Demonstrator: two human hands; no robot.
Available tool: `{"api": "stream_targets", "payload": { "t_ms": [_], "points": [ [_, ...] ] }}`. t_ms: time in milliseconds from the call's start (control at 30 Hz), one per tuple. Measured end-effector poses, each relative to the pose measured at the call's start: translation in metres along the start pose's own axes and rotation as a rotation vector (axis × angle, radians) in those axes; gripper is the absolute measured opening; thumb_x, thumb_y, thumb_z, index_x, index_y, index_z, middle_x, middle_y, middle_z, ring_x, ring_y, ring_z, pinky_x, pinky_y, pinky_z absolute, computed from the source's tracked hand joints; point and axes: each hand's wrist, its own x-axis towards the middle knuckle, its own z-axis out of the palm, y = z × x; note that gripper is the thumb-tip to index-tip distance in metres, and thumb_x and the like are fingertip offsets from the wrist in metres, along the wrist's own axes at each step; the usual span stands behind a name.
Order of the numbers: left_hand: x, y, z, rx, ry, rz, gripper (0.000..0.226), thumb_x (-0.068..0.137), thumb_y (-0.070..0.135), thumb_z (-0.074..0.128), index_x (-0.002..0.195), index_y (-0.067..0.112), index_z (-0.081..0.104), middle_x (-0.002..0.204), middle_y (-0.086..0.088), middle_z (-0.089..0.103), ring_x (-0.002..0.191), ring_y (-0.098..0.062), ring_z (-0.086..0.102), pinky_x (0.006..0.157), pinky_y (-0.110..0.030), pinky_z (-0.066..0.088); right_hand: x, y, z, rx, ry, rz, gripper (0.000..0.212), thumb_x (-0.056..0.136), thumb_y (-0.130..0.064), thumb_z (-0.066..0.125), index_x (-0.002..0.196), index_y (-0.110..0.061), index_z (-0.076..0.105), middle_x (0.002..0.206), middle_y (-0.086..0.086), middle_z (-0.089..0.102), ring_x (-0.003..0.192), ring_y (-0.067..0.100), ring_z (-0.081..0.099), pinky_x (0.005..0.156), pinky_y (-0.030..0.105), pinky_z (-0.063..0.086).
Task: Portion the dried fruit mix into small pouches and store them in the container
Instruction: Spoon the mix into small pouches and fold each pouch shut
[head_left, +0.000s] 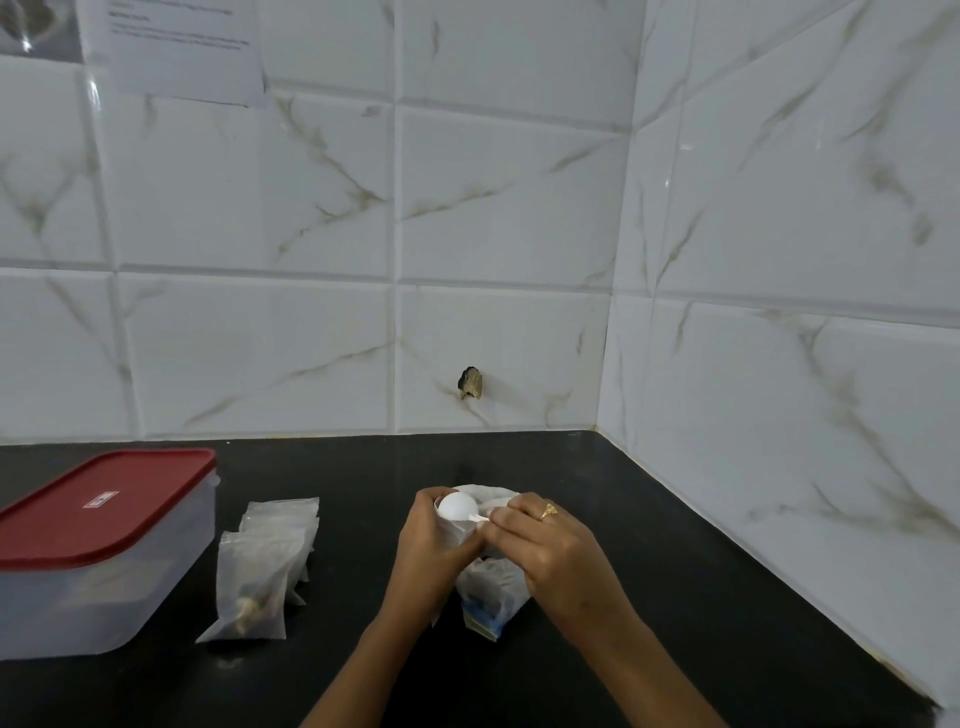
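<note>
My left hand (431, 551) grips a small clear pouch (456, 538) and holds its mouth open. My right hand (545, 551) pinches the handle of a white plastic spoon (457, 506), whose bowl is turned underside up over the pouch mouth. Below both hands stands the larger bag of dried fruit mix (491, 592), with a blue strip at its base. Several filled pouches (265, 566) lie stacked to the left. The clear container (104, 597) with a red lid (98, 506) sits shut at the far left.
The black counter (675, 597) meets white marble tile walls at the back and on the right, forming a corner. A chipped hole (470, 384) marks the back wall. A printed paper sheet (182, 47) hangs at the upper left.
</note>
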Motion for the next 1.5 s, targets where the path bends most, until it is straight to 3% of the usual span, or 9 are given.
{"api": "stream_targets", "payload": {
  "t_ms": [200,433,567,700,867,1100,1267,1400,1500],
  "points": [
    [0.000,-0.001,-0.001,0.029,-0.013,-0.007,0.045,0.074,0.018,0.077,0.104,0.028,0.045,0.101,0.010,0.054,0.090,-0.004,0.056,0.062,-0.010,0.044,-0.001,-0.002,0.001,-0.105,0.041,-0.032,0.006,0.078,-0.021,0.070,0.074,-0.021,0.075,0.081,-0.009,0.073,0.077,0.007,0.066,0.076,0.018,0.040],
    [0.001,-0.002,0.001,0.026,-0.001,-0.002,0.047,0.072,0.018,0.078,0.106,0.022,0.046,0.102,0.007,0.054,0.090,-0.005,0.056,0.060,-0.004,0.044,-0.003,-0.005,0.010,0.063,0.109,0.116,0.021,0.080,-0.021,0.057,0.078,-0.012,0.076,0.082,-0.003,0.073,0.086,0.005,0.060,0.077,0.016,0.053],
    [0.000,-0.003,0.001,-0.007,0.029,-0.015,0.046,0.071,0.022,0.080,0.102,0.027,0.046,0.103,0.007,0.056,0.092,-0.007,0.058,0.063,-0.012,0.047,0.003,-0.007,0.008,0.364,0.161,0.474,0.023,0.075,-0.015,0.053,0.075,-0.012,0.076,0.076,-0.005,0.071,0.085,-0.001,0.056,0.078,-0.002,0.041],
    [-0.001,-0.004,0.002,-0.001,0.022,-0.034,0.049,0.073,0.027,0.079,0.109,0.023,0.047,0.105,0.009,0.056,0.096,-0.004,0.057,0.071,-0.015,0.045,0.008,-0.007,0.001,0.690,0.118,0.940,0.030,0.077,0.006,0.066,0.076,-0.021,0.077,0.073,-0.016,0.069,0.076,-0.003,0.065,0.068,0.003,0.046],
    [0.000,-0.007,0.004,0.034,0.030,-0.018,0.050,0.074,0.022,0.077,0.111,0.026,0.043,0.108,0.010,0.053,0.097,0.000,0.052,0.070,-0.013,0.041,0.011,-0.008,-0.009,0.886,0.099,1.133,0.032,0.078,0.003,0.068,0.069,-0.027,0.072,0.072,-0.012,0.070,0.054,-0.004,0.061,0.055,0.009,0.049],
    [0.001,-0.012,0.004,0.053,0.081,-0.057,0.054,0.075,0.022,0.077,0.115,0.023,0.042,0.112,0.005,0.049,0.098,-0.003,0.049,0.067,-0.011,0.040,0.005,-0.002,-0.002,0.778,0.205,1.229,0.022,0.084,-0.002,0.064,0.091,-0.020,0.073,0.077,-0.002,0.072,0.059,0.004,0.066,0.059,0.012,0.053],
    [0.003,-0.021,0.001,0.101,0.208,-0.115,0.049,0.072,0.021,0.078,0.106,0.025,0.042,0.109,0.004,0.049,0.092,-0.005,0.050,0.067,-0.015,0.041,-0.003,0.004,0.015,0.778,0.015,1.376,0.024,0.085,0.000,0.059,0.105,-0.010,0.070,0.086,-0.001,0.068,0.074,0.001,0.064,0.060,0.010,0.047],
    [0.005,-0.022,0.005,0.116,0.141,-0.188,0.046,0.073,0.022,0.074,0.105,0.020,0.042,0.104,0.003,0.049,0.088,-0.007,0.052,0.062,-0.021,0.041,-0.006,0.003,0.028,0.702,-0.013,1.363,0.022,0.086,-0.002,0.059,0.105,-0.007,0.070,0.100,0.006,0.071,0.087,0.014,0.068,0.081,0.022,0.053],
    [0.010,-0.024,0.011,0.154,0.109,-0.205,0.050,0.068,0.028,0.076,0.105,0.014,0.046,0.102,-0.002,0.051,0.082,-0.009,0.053,0.058,-0.022,0.039,-0.009,0.003,0.031,0.551,-0.079,1.290,0.025,0.089,-0.004,0.055,0.110,-0.007,0.068,0.109,0.008,0.069,0.098,0.016,0.065,0.081,0.015,0.046]
  ]
}}
